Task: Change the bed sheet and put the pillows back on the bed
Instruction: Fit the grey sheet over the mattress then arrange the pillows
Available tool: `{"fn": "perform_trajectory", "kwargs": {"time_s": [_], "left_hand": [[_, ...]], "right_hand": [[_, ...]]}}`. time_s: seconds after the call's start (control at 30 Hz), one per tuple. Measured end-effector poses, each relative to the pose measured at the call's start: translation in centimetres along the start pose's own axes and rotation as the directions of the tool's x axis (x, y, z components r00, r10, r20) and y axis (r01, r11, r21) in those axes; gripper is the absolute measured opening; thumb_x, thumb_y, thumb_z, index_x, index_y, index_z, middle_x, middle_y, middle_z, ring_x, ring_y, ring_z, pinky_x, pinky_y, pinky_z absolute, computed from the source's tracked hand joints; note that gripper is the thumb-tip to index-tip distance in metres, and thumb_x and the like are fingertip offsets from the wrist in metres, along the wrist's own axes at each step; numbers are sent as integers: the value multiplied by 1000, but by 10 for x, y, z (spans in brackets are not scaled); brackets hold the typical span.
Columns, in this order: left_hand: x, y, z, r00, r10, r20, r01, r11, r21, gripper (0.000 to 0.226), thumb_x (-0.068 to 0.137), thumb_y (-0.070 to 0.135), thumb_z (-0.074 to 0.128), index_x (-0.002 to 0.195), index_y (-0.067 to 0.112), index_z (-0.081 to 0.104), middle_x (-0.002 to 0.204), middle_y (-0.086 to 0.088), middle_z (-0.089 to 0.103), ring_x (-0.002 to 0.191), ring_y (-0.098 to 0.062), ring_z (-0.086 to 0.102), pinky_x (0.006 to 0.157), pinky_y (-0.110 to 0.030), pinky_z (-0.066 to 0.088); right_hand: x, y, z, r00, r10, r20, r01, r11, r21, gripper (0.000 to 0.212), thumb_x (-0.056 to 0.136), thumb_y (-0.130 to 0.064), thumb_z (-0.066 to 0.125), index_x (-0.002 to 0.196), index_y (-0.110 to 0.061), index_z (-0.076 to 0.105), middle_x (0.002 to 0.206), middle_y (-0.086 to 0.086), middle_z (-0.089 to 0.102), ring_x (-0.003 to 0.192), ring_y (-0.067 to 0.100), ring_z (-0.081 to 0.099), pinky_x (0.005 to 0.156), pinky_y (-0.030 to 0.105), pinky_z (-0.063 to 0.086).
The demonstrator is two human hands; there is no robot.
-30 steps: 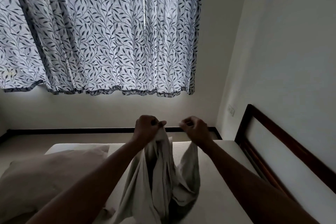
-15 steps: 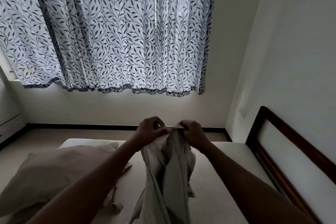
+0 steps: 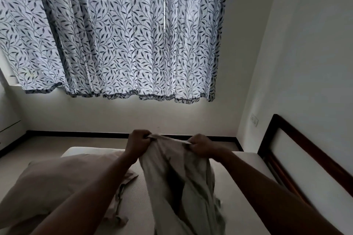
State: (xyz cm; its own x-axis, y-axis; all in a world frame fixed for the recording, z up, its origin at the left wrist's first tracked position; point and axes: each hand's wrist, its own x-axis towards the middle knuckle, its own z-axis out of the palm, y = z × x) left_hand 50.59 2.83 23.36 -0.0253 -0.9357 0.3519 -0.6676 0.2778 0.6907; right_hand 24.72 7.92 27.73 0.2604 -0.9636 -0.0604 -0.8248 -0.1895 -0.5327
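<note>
A pale grey sheet (image 3: 179,183) hangs bunched in front of me over the bare cream mattress (image 3: 242,183). My left hand (image 3: 138,142) grips its top edge in a fist. My right hand (image 3: 200,144) grips the same edge a short way to the right, so a short span of cloth stretches between them. A beige pillow (image 3: 51,181) lies on the mattress at the left, partly behind my left forearm, with cloth ties trailing from its end. The sheet's lower part runs out of view at the bottom.
A dark wooden headboard (image 3: 298,141) stands along the right wall. Leaf-patterned curtains (image 3: 118,34) hang over the window ahead. A strip of floor (image 3: 47,145) with a dark skirting lies beyond the mattress. A wall socket (image 3: 254,119) sits near the headboard.
My hands came together on the sheet's top edge half a second ago, then pulled apart again, stretching the edge between them. The view shifted slightly left.
</note>
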Motion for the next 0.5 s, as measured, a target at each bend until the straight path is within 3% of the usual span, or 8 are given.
{"fn": "perform_trajectory", "kwargs": {"time_s": [0.13, 0.23, 0.3, 0.4, 0.43, 0.5], "left_hand": [[-3, -1, 1, 987, 88, 132, -87, 996, -14, 31, 71, 54, 67, 61, 24, 70, 51, 6, 55, 52, 4, 49, 56, -26, 34], [0, 3, 3, 982, 136, 134, -127, 989, -75, 38, 72, 58, 70, 64, 21, 66, 53, 2, 52, 54, 3, 43, 52, -28, 35], [0, 6, 5, 985, 120, 123, -108, 989, -99, 41, 75, 46, 73, 61, 10, 61, 51, 4, 46, 52, 1, 38, 50, -30, 32], [-5, -3, 9, 996, 4, 93, 1, 998, -61, 31, 79, 18, 78, 54, 23, 61, 44, 14, 48, 43, 5, 43, 50, -27, 38], [-8, -9, 9, 997, -27, 67, 28, 999, -26, 22, 76, 17, 77, 59, 25, 67, 46, 15, 55, 46, 6, 51, 53, -29, 45], [-15, -24, 7, 997, -78, 13, 78, 996, 51, 6, 69, 16, 73, 71, 22, 74, 60, 9, 68, 60, -11, 68, 60, -34, 53]], "right_hand": [[-4, -4, -17, 966, -62, -251, 108, 979, 175, 26, 85, -27, 52, 69, -8, 60, 69, 4, 55, 70, 12, 48, 62, 32, 33], [-8, -22, -45, 930, 13, -367, 144, 906, 399, 34, 100, -25, 59, 71, -8, 62, 65, 4, 48, 60, 11, 41, 56, 29, 31], [-9, -25, -61, 894, 104, -435, 186, 798, 573, 28, 101, -24, 60, 77, -13, 68, 68, 4, 54, 62, 14, 47, 58, 29, 37], [-7, -15, -75, 865, 212, -455, 218, 658, 721, 30, 91, -40, 70, 87, -10, 74, 79, 10, 62, 75, 19, 55, 69, 34, 44], [-8, -11, -76, 864, 230, -449, 200, 661, 723, 36, 84, -48, 72, 89, -12, 72, 80, 10, 59, 76, 20, 52, 70, 36, 42], [-14, -5, -76, 856, 249, -452, 180, 677, 714, 35, 84, -48, 71, 88, -14, 70, 80, 9, 56, 76, 21, 50, 70, 37, 40]]}}
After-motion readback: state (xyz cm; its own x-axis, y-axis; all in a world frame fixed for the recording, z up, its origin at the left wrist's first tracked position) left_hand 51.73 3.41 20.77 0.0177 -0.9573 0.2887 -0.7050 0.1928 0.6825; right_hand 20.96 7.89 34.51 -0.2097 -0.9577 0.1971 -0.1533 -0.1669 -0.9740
